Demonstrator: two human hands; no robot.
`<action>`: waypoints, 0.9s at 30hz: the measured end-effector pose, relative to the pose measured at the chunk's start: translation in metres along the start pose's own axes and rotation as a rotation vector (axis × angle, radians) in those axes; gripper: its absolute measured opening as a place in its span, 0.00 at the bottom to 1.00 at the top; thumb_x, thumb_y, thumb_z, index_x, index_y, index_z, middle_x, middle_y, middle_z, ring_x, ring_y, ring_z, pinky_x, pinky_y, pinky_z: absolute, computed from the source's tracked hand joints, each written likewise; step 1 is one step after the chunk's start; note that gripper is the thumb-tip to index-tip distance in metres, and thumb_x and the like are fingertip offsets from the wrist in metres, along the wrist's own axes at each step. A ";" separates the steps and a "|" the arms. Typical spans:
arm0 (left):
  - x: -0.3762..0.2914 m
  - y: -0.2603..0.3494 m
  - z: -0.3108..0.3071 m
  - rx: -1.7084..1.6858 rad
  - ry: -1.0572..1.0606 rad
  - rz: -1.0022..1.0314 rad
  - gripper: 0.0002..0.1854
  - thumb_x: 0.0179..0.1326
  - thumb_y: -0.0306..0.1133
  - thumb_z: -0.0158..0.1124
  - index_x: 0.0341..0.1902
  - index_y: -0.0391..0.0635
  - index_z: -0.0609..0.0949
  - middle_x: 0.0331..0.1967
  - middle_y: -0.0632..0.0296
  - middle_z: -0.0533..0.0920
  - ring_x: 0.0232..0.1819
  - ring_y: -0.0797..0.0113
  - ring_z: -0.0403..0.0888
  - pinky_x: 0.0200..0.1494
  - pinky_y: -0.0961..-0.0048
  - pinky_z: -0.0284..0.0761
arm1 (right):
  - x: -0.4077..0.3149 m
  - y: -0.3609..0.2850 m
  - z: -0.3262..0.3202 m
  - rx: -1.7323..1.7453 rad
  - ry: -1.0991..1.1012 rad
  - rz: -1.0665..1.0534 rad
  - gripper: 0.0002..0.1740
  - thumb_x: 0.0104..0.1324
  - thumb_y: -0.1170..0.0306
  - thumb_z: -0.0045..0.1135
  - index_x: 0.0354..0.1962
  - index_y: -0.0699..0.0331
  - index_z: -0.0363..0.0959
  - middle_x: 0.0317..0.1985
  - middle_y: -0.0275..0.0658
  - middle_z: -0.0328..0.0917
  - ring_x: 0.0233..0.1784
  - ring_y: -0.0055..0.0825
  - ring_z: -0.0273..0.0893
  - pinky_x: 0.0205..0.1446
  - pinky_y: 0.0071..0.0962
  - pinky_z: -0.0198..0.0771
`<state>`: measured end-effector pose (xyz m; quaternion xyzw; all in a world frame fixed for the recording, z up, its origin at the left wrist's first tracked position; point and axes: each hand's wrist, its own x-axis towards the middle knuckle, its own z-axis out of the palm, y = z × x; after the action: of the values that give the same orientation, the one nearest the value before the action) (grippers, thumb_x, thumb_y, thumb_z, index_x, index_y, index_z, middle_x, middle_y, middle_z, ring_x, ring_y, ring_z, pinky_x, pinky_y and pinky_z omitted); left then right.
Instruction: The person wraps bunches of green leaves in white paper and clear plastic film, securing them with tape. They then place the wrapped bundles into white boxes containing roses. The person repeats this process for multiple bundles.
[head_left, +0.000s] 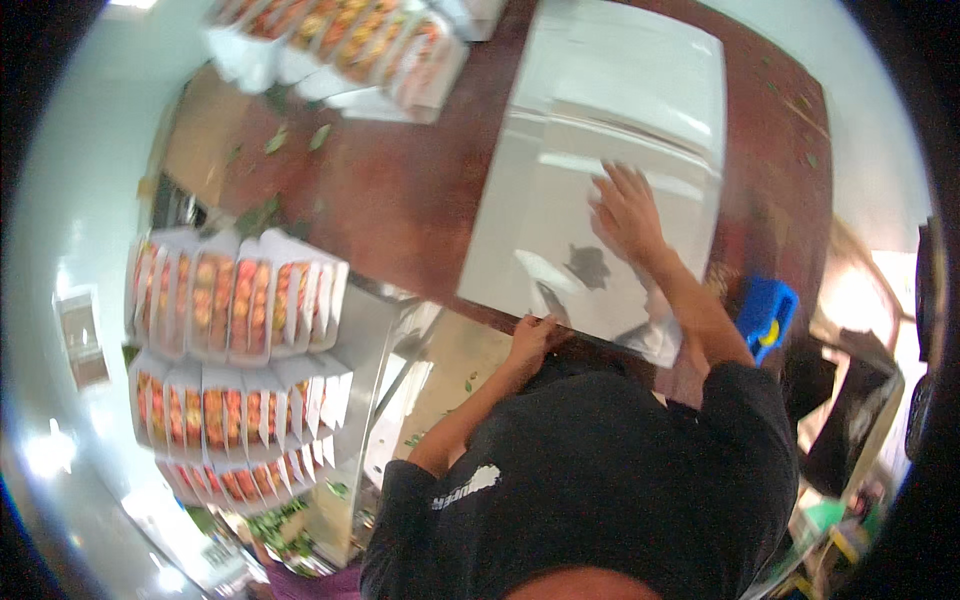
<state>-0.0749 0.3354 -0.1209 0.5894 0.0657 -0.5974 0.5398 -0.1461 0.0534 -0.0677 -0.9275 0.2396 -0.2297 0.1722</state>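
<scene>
A large pale sheet, partly glossy, with a crease or strip across it (525, 225), lies flat on the dark red tabletop (390, 187) in front of me. My right hand (624, 206) is spread over the middle of the sheet, fingers apart, holding nothing; whether the palm touches it is unclear. At the sheet's near edge is my left hand (534, 341), its fingers at the rim; whether they grip it cannot be told. A dark mark (587, 265) shows on the sheet between my hands, and crumpled clear plastic (658, 337) is at its near right corner.
A blue tool or dispenser with a yellow part (765, 319) lies right of my right forearm. White sleeves of red and yellow flowers (232, 300) stand in rows at left, with more flower bundles (360, 45) at the far left of the table. Loose leaves (276, 139) are scattered. A person's purple sleeve (315, 583) shows at bottom left.
</scene>
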 end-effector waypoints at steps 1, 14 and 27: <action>0.002 0.001 0.003 0.013 -0.005 0.011 0.16 0.68 0.35 0.55 0.41 0.27 0.77 0.38 0.47 0.82 0.38 0.58 0.83 0.44 0.62 0.81 | -0.014 -0.007 0.007 0.001 -0.041 0.006 0.22 0.64 0.67 0.53 0.56 0.61 0.69 0.65 0.47 0.63 0.70 0.49 0.57 0.73 0.51 0.47; -0.030 -0.011 -0.035 0.035 -0.001 0.086 0.22 0.68 0.45 0.58 0.54 0.38 0.77 0.45 0.56 0.82 0.43 0.65 0.82 0.43 0.68 0.80 | -0.053 -0.008 0.039 -0.079 -0.156 -0.008 0.21 0.64 0.65 0.51 0.54 0.60 0.72 0.64 0.49 0.65 0.70 0.48 0.58 0.74 0.53 0.44; -0.085 0.085 -0.128 -0.147 0.369 0.744 0.13 0.70 0.29 0.52 0.54 0.38 0.76 0.42 0.58 0.83 0.42 0.70 0.81 0.44 0.72 0.77 | 0.057 -0.121 0.029 0.355 0.023 0.002 0.18 0.63 0.76 0.55 0.52 0.69 0.72 0.55 0.50 0.74 0.60 0.45 0.71 0.65 0.38 0.64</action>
<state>0.0443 0.4404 -0.0457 0.6300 -0.0134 -0.2397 0.7385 -0.0428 0.1293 -0.0206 -0.8795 0.1980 -0.2788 0.3309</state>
